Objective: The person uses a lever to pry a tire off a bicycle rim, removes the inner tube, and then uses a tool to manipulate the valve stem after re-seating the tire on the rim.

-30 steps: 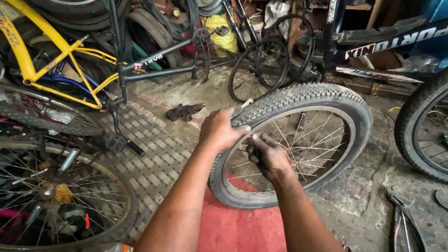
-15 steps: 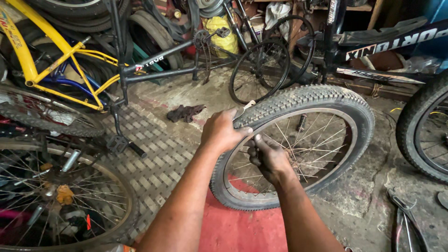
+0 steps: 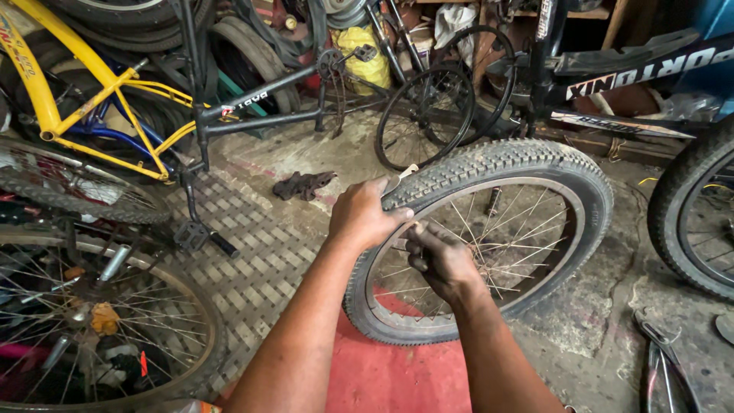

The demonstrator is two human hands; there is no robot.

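White-lettered decal on black bike frame.

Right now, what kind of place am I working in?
Most likely a bicycle repair workshop. Both hands work on a knobby tyre on a spoked wheel, a yellow bike frame and loose wheels crowd the stained concrete floor.

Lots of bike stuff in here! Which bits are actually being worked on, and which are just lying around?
In hand:
- knobby tyre, gripped by the left hand
- wheel rim, with the right hand inside it at the tyre's edge

Lying about:
- yellow bike frame
- black bike frame
- dark rag
- spoked wheel, lower left
- tools on the floor
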